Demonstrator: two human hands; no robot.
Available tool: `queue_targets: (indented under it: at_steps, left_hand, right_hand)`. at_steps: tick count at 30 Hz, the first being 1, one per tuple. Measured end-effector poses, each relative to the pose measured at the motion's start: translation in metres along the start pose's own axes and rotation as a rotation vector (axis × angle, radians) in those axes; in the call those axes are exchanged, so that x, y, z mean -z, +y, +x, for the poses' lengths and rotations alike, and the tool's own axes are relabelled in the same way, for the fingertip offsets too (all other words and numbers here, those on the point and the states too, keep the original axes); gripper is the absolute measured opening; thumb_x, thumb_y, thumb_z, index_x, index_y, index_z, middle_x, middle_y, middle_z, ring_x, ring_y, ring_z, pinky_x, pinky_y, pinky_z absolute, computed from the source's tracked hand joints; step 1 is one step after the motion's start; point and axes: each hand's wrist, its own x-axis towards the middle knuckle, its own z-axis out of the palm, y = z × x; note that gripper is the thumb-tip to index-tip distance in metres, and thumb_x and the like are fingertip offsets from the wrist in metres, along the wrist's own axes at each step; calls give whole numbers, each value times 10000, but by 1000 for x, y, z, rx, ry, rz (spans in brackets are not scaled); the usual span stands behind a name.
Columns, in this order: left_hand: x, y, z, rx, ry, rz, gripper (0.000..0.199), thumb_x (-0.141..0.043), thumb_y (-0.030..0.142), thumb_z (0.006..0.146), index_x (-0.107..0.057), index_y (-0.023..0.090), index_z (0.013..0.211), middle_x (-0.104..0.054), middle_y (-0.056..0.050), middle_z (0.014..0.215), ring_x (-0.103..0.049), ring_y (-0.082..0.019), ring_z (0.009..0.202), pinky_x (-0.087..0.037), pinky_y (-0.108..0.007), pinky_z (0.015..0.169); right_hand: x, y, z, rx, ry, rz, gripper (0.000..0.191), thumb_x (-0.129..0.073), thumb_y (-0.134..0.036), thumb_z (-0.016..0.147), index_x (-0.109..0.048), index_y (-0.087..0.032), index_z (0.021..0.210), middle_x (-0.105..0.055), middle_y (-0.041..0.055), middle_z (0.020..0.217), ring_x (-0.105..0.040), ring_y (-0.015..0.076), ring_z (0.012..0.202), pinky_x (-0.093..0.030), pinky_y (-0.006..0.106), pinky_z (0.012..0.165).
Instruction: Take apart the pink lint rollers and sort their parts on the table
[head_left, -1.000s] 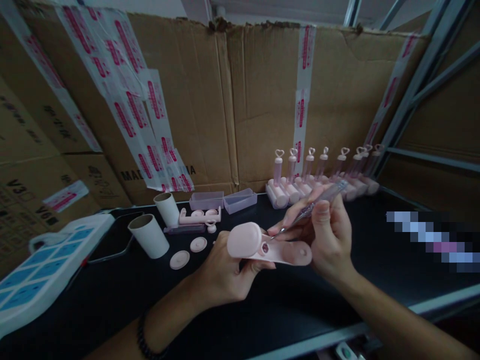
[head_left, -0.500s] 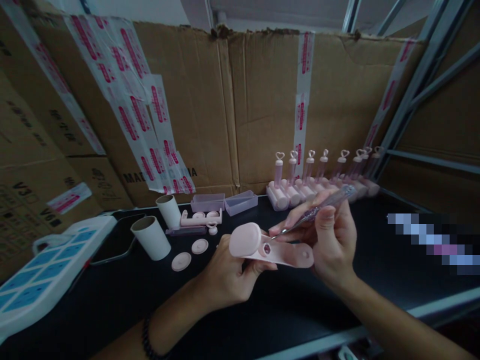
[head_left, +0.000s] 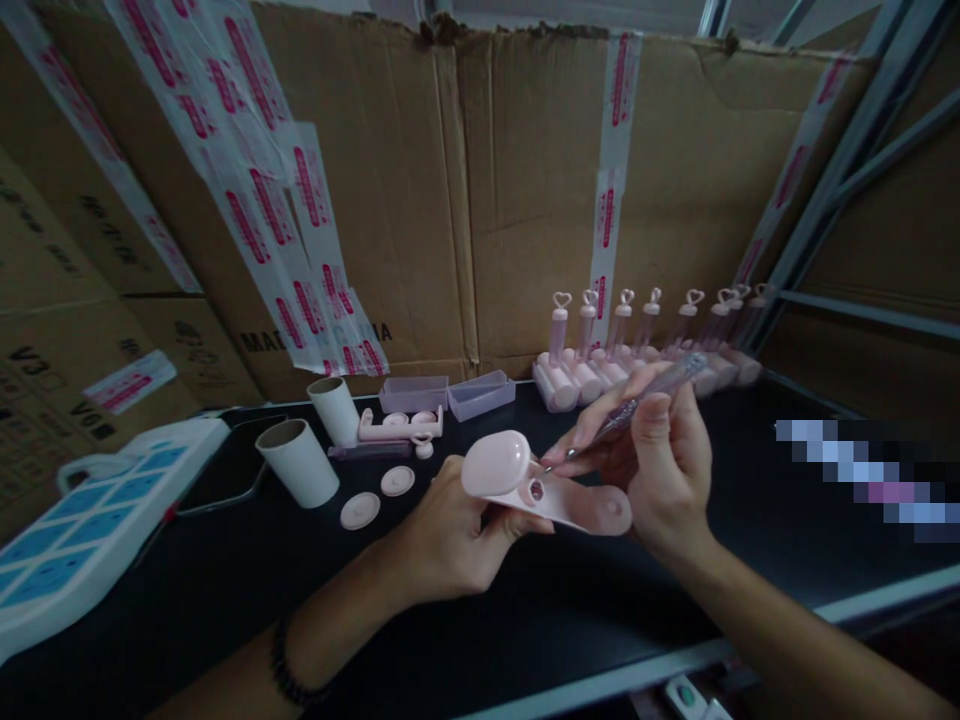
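1. Nearest cam, bottom L: 1 black beaded bracelet on L forearm. Also 1 pale metal rail along front edge of black tabletop.
2. Mid-center, above tabletop: 2 bare hands. L hand grasping 1 pink part, fingers wrapped round its L end. Part is held up off the surface: 1 rounded block at L end, 1 hole beside it, round-ended tongue reaching twd R hand.
3. R hand clasping 1 clear-handled tool btwn thumb & fingers. Slim metal tip points down-L at the part, just beside the hole; can't tell if touching.
4. Far L: 1 white power strip w/ blue panels.
5. Behind L hand: 2 loose pink discs lying flat, apart. Past them, 2 white hollow tubes on end.
6. Just R of tubes: 1 clear purple piece lying down; 1 heart-ring cap near its R end; 1 pink bracket w/ 2 more discs at it.
7. Farther back: 2 clear lilac trays, side by side.
8. Back R, beyond R hand: 8 heart-topped units in a row, bases partly hidden.
9. Rear: 1 big cardboard panel w/ red-printed tape.
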Motion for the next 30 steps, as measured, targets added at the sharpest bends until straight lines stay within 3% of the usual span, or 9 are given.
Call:
queue_targets:
  at_steps: [6,12,20,26,30]
  left_hand:
    - [3,-2,0,83,-138,20,268,-538,399,992,-628,189,852,-649,-20,780,-649,-174,728,-491,-280,686]
    - [4,-3,1,112,-143,14,267,-570,408,970,-638,188,836,-659,-22,762,-648,-174,719,-496,-276,687]
    - [1,-6,0,83,-78,49,268,-579,397,962,-643,184,812,-670,-26,733,-656,-181,706,-491,-294,683]
    - [-1,-6,-3,56,-13,86,158,-595,332,975,-666,200,924,-746,-42,922,-705,-211,863,-499,-329,793]
    - [-2,-5,-4,65,-11,70,169,-594,324,974,-646,194,880,-738,-44,911,-708,-217,866,-496,-333,795]
  right_hand:
    - [6,3,3,-80,-90,49,144,-434,-467,1050,-390,-330,1044,-656,-37,747,-756,203,634,-635,325,522]
    - [9,6,6,-165,-88,-13,240,-469,-533,1017,-360,-322,1047,-629,-35,735,-740,200,634,-614,299,494]
    - [1,3,-3,-28,-36,-80,226,-458,-540,1021,-360,-339,1049,-637,-14,763,-749,217,678,-611,337,527]
    - [-3,5,-14,170,-27,-60,92,-469,-433,1047,-430,-350,1051,-689,8,810,-762,235,745,-632,405,624]
    - [-4,4,-13,127,-32,-14,73,-457,-418,1055,-446,-346,1054,-680,-6,815,-760,220,735,-635,376,586]
